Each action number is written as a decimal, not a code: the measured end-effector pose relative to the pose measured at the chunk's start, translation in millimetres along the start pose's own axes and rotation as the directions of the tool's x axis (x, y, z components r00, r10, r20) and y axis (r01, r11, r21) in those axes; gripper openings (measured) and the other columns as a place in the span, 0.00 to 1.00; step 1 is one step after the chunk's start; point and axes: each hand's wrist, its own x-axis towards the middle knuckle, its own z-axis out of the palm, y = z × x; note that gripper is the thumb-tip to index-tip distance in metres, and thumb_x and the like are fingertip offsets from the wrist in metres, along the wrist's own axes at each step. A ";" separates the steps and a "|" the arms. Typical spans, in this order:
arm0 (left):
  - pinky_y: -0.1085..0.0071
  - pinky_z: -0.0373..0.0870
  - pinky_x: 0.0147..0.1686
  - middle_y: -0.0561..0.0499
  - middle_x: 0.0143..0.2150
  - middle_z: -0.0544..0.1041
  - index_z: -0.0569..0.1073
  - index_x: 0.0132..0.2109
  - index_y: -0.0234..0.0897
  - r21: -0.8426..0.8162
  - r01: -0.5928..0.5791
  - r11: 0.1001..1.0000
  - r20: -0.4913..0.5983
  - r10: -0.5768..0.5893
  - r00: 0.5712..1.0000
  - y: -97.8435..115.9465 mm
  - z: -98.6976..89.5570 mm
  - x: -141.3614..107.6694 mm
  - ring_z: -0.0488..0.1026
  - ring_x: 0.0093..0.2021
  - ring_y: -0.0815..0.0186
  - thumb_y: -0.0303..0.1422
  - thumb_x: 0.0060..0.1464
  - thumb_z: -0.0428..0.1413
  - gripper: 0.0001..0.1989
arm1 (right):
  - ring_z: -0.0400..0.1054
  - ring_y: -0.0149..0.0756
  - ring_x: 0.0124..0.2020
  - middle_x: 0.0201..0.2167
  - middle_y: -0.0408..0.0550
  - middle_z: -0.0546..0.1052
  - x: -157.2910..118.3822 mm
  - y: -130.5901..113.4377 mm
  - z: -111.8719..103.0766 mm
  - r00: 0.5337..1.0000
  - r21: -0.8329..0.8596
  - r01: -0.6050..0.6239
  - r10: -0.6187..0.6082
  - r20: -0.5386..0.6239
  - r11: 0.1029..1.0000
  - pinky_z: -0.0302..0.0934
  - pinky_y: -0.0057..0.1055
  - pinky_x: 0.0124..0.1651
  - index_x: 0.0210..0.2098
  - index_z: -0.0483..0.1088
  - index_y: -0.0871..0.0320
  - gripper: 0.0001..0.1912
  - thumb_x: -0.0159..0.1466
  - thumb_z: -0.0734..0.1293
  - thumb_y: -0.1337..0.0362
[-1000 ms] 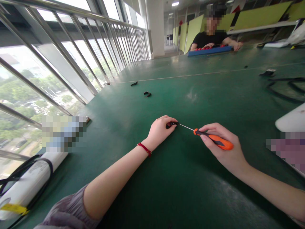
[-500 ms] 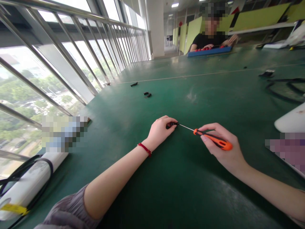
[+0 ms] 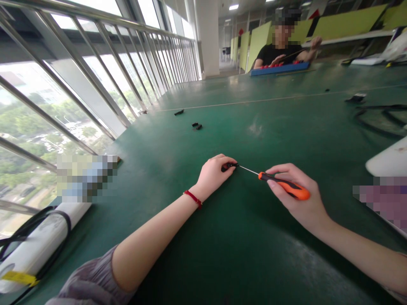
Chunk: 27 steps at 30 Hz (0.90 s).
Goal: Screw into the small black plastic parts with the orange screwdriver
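Note:
My left hand (image 3: pixel 215 171) rests on the green tabletop (image 3: pixel 241 237), its fingers closed around a small black part (image 3: pixel 227 166) that they partly hide. What kind of part it is I cannot make out. In my right hand (image 3: pixel 297 199) is a screwdriver (image 3: pixel 288 186) with an orange and black handle, gripped between thumb and fingers. Its thin metal shaft points left, and the tip meets the right end of the black part. Several small black pieces (image 3: pixel 197 126) lie farther back on the table.
A metal railing (image 3: pixel 133 29) runs along the left by the windows. Near it lies a white tube-like object (image 3: pixel 47 241) with black cable. Black cable (image 3: pixel 381 120) and a white object (image 3: pixel 389 159) are at the right. Across the table sits a person (image 3: pixel 280 53) behind a blue tray (image 3: pixel 280 69).
The screwdriver handle has turned about its axis in my right hand, showing a different side. My left hand stays still. The person opposite has raised one hand.

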 end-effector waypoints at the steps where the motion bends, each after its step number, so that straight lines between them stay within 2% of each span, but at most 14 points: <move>1: 0.73 0.71 0.37 0.51 0.38 0.75 0.76 0.42 0.39 -0.001 -0.001 1.000 -0.001 0.001 1.000 -0.1 0.0 0.1 0.72 0.35 0.69 0.31 0.55 0.54 0.09 | 0.70 0.31 0.25 0.28 0.43 0.75 0.1 -0.2 0.1 1.000 -0.004 0.010 -0.010 -0.019 1.000 0.63 0.27 0.26 0.35 0.67 0.54 0.05 0.58 0.66 0.65; 4: 0.73 0.71 0.37 0.52 0.38 0.76 0.77 0.42 0.39 -0.005 -0.008 1.000 -0.001 0.008 1.000 -0.6 -0.3 0.7 0.72 0.35 0.69 0.31 0.55 0.54 0.09 | 0.70 0.31 0.28 0.29 0.43 0.72 0.9 0.8 0.2 0.993 0.003 0.048 -0.048 -0.104 0.999 0.66 0.28 0.31 0.38 0.66 0.54 0.10 0.56 0.67 0.68; 7: 0.73 0.71 0.37 0.52 0.38 0.76 0.77 0.42 0.39 -0.013 -0.011 1.000 0.009 0.011 1.000 -0.7 -0.9 1.1 0.72 0.35 0.69 0.31 0.55 0.54 0.09 | 0.69 0.31 0.26 0.26 0.41 0.70 1.3 1.8 -0.9 0.997 0.045 0.049 -0.047 -0.060 0.998 0.65 0.28 0.30 0.42 0.65 0.54 0.13 0.56 0.66 0.68; 9: 0.73 0.71 0.37 0.52 0.38 0.76 0.77 0.43 0.39 -0.015 -0.011 1.000 0.012 0.011 1.000 -0.5 -1.3 1.2 0.72 0.34 0.69 0.31 0.55 0.55 0.10 | 0.68 0.31 0.24 0.23 0.40 0.70 1.0 1.2 -1.7 1.000 0.041 0.025 -0.026 0.007 0.999 0.64 0.27 0.26 0.40 0.65 0.54 0.10 0.57 0.66 0.67; 11: 0.72 0.71 0.37 0.52 0.39 0.77 0.77 0.43 0.39 -0.013 -0.015 1.000 0.013 0.016 1.000 0.0 -1.6 1.1 0.72 0.34 0.69 0.31 0.55 0.54 0.10 | 0.69 0.31 0.23 0.23 0.41 0.72 0.5 -0.1 -1.8 1.000 0.018 0.014 -0.015 0.020 1.000 0.62 0.26 0.24 0.36 0.66 0.54 0.06 0.58 0.66 0.66; 14: 0.72 0.71 0.38 0.52 0.40 0.77 0.77 0.43 0.39 -0.009 -0.035 0.999 0.026 0.035 0.999 0.9 -1.6 0.8 0.72 0.36 0.69 0.31 0.56 0.54 0.10 | 0.69 0.31 0.25 0.27 0.43 0.73 0.4 -1.3 -0.3 0.998 -0.008 0.037 -0.037 -0.049 0.999 0.63 0.26 0.25 0.35 0.67 0.54 0.05 0.57 0.66 0.66; 18: 0.71 0.71 0.40 0.52 0.41 0.77 0.77 0.44 0.40 0.004 -0.051 0.999 0.042 0.050 0.998 1.6 -1.4 0.2 0.72 0.37 0.68 0.31 0.56 0.54 0.10 | 0.69 0.32 0.28 0.29 0.43 0.71 1.6 0.0 1.2 0.979 0.009 0.092 -0.089 -0.182 0.996 0.66 0.29 0.31 0.40 0.66 0.54 0.13 0.55 0.67 0.68; 20: 0.71 0.71 0.41 0.52 0.41 0.77 0.77 0.44 0.40 0.005 -0.055 0.998 0.046 0.054 0.997 1.5 -1.5 0.0 0.72 0.38 0.68 0.31 0.56 0.54 0.10 | 0.68 0.31 0.25 0.25 0.41 0.69 1.8 -0.1 0.4 0.984 0.022 0.090 -0.086 -0.157 0.996 0.65 0.28 0.29 0.41 0.65 0.54 0.13 0.56 0.67 0.68; 24: 0.71 0.71 0.41 0.52 0.42 0.77 0.76 0.44 0.40 -0.001 -0.059 0.998 0.052 0.059 0.997 0.8 -1.5 -0.3 0.72 0.38 0.68 0.32 0.57 0.53 0.10 | 0.68 0.30 0.21 0.22 0.41 0.71 0.8 -2.8 -0.4 0.995 -0.020 0.063 -0.064 -0.079 0.998 0.61 0.26 0.22 0.34 0.66 0.53 0.04 0.58 0.66 0.66; 27: 0.71 0.71 0.41 0.52 0.41 0.77 0.76 0.44 0.40 0.003 -0.057 0.998 0.051 0.057 0.997 0.8 -1.2 -0.6 0.72 0.39 0.68 0.31 0.56 0.53 0.10 | 0.69 0.32 0.24 0.25 0.42 0.72 0.6 -2.7 1.5 0.989 -0.032 0.060 -0.064 -0.131 0.998 0.63 0.27 0.24 0.35 0.67 0.53 0.07 0.56 0.67 0.66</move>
